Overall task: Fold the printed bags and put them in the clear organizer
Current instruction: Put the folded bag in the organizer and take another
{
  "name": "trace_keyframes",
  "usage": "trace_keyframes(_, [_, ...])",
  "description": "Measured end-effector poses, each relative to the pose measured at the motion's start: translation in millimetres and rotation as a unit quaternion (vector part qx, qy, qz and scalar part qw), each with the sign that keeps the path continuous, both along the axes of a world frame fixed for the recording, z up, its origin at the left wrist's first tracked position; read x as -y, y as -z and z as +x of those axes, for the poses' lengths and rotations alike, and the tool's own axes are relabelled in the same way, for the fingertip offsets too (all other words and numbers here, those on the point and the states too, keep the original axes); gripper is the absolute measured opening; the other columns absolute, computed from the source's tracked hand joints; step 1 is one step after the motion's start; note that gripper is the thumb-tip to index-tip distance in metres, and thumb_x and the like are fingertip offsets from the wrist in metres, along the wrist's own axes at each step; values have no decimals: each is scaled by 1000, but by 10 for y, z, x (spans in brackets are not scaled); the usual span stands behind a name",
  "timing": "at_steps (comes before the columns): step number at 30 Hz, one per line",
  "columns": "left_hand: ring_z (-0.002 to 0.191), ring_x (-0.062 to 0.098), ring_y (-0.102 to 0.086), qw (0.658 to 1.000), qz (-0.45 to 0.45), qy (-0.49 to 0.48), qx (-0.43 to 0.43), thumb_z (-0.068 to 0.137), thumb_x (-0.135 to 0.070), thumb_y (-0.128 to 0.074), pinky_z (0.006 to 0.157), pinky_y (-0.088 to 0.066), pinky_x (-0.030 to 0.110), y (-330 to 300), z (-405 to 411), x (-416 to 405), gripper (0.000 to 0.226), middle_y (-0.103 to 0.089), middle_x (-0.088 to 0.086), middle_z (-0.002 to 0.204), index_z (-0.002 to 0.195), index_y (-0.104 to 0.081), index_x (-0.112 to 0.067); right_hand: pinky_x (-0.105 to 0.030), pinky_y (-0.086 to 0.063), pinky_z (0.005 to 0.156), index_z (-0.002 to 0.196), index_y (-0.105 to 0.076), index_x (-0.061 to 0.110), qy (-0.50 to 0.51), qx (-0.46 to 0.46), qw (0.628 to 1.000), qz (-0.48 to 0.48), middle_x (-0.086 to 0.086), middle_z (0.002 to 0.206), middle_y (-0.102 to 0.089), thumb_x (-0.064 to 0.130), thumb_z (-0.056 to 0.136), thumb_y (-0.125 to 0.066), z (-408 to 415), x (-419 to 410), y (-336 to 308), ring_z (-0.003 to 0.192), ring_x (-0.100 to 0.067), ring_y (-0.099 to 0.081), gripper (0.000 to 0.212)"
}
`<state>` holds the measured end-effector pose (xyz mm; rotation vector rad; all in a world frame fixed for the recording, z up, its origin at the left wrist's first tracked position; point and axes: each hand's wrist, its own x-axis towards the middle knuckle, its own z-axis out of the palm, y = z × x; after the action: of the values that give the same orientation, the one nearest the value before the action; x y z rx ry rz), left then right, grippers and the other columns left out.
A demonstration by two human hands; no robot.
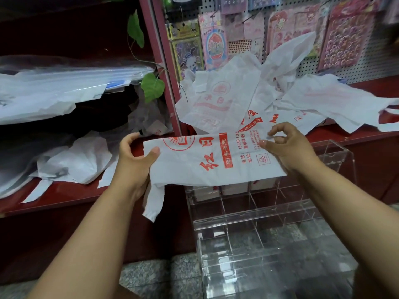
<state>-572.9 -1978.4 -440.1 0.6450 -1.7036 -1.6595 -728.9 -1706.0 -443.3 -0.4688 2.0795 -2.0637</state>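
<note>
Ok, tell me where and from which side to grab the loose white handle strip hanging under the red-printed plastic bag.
Probably pinch the loose white handle strip near its top, just below the red-printed plastic bag, coming from the left. It dangles free under the left hand, and the clear acrylic organizer stands close on its right.

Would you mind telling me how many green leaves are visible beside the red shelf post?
2. One heart-shaped leaf hangs low against the red shelf post, above the shelf clutter. One narrower leaf hangs higher, left of the post. More may lie beyond the frame's top edge.
</note>
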Motion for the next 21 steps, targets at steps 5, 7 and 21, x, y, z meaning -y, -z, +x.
trace_keyframes(5, [60,13,-62,998,-64,11,9,93,-14,-63,54,-49,26,-46,63,-9,13,-68,-3,69,80,-64,-14,-23,-56,61,84,-72,16,-5,26,999,-23,-6,99,-72,5,89,-63,-78,37,88,80,-18,-71,15])
trace_keyframes(7, [68,16,-67,999,-45,25,8,93,-15,-63,60,-53,28,-58,85,23,11,-73,-4,73,86,-70,-13,-25,-57,64,88,-74,16,-13,49,998,-35,-6,103,-72,7,91,-61,-99,39,92,88,-22,-71,17])
trace_keyframes(21, [44,6,-43,996,-63,19,-67,91,5,-60,47,-38,18,-26,106,158,31,-54,-11,53,76,-47,-18,-25,-58,63,83,-72,10,-31,79,995,-51,-6,102,-72,-2,89,-59,-104,33,115,86,-21,-72,19])
